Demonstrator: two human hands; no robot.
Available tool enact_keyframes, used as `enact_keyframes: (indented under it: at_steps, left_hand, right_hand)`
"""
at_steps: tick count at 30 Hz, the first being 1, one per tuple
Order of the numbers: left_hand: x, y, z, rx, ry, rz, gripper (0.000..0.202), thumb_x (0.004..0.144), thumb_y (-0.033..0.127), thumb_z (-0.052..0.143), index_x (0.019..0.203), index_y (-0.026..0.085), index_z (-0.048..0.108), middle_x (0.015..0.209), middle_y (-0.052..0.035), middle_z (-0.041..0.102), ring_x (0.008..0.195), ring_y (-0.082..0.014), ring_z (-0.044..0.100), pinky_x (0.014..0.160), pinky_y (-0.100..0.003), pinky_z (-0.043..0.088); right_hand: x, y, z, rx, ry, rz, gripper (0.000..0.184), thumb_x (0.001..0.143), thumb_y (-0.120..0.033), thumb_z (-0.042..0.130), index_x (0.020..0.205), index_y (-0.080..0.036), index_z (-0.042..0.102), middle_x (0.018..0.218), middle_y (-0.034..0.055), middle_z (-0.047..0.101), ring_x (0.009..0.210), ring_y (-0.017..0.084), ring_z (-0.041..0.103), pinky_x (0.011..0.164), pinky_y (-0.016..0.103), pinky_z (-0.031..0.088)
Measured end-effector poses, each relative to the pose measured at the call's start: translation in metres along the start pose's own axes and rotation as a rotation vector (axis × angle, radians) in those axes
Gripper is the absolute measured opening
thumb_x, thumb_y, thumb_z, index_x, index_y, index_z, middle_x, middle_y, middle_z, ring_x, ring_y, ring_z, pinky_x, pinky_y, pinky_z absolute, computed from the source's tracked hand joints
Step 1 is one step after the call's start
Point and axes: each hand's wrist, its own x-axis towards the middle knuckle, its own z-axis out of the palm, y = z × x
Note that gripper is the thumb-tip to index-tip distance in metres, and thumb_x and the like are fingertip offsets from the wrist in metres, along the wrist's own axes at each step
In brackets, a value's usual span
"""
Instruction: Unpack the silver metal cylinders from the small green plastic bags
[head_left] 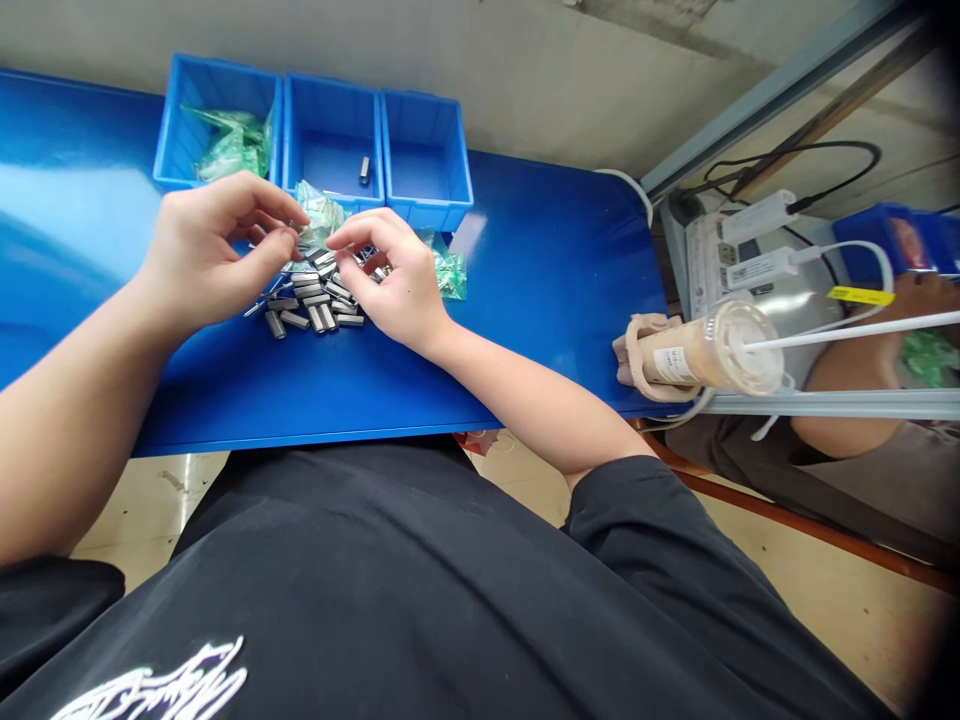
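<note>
Blue worktop against a bare grey wall, seen from above the person's lap. Three blue bins sit in a row at the back edge. The left bin has crumpled greenish bags in it, the middle bin holds one metal piece, and the right bin looks bare.

Both hands meet just in front of the bins, over a pile of metal parts. The left hand has its fingers curled, with thumb and forefinger pinched on one edge of a small bag. The right hand arches over the pile and its fingertips are closed at the bag's other edge. That looks like a pinch too, but I can't tell if a part is between the fingers. The bag is held up off the pile, likely so that its mouth stays reachable from both sides. The parts lie right under the hands, close enough to pick without reaching.

The small bag is thin, clear plastic with a green tint, wrinkled and shiny. The metal parts are short grey bars, all alike, lying loose and crisscrossed on the worktop. A second bag lies flat just right of the right hand.

At the far right, apart from the hands, a lidded drink cup with a straw lies at the worktop edge. White chargers and cables sit beyond it, and another person's arm is partly in view.
</note>
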Motion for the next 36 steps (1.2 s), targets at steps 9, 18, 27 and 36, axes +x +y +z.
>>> enact_keyframes:
  at_steps: [9,18,27,36]
  left_hand:
    - [-0.0008,0.0026,-0.0009,0.037,-0.013,0.002,0.030,0.098,0.041,0.064,0.113,0.018,0.076,0.095,0.0011,0.076,0.080,-0.0062,0.075,0.072,-0.016,0.061]
    - [-0.0009,0.0017,0.0006,-0.010,0.008,-0.024,0.027,0.096,0.037,0.068,0.112,0.018,0.078,0.094,-0.0015,0.078,0.080,-0.0061,0.075,0.071,-0.012,0.059]
    - [-0.0003,0.0054,0.0007,-0.003,0.002,-0.032,0.028,0.099,0.040,0.067,0.112,0.018,0.078,0.094,-0.0032,0.078,0.079,-0.0099,0.075,0.069,-0.017,0.061]
    - [0.0004,0.0066,0.0018,-0.031,0.027,-0.030,0.023,0.096,0.034,0.070,0.110,0.019,0.078,0.093,-0.0020,0.079,0.078,-0.0086,0.077,0.066,-0.014,0.059]
  right_hand:
    - [-0.0002,0.0003,0.0005,0.036,0.003,0.010,0.029,0.110,-0.024,0.039,0.116,-0.015,0.066,0.124,0.0078,0.069,0.116,0.013,0.067,0.098,0.031,0.068]
    - [-0.0003,-0.0031,-0.0018,0.008,-0.032,0.052,0.030,0.110,-0.024,0.041,0.119,-0.019,0.069,0.129,0.0068,0.071,0.124,0.016,0.069,0.102,0.033,0.070]
    - [-0.0007,0.0003,0.0004,0.000,-0.032,0.031,0.031,0.110,-0.024,0.040,0.120,-0.020,0.069,0.130,0.0069,0.071,0.127,0.016,0.068,0.104,0.034,0.070]
    - [0.0001,-0.0010,-0.0010,0.029,-0.014,0.037,0.033,0.108,-0.019,0.037,0.116,-0.019,0.069,0.125,0.0066,0.072,0.123,0.015,0.068,0.103,0.034,0.069]
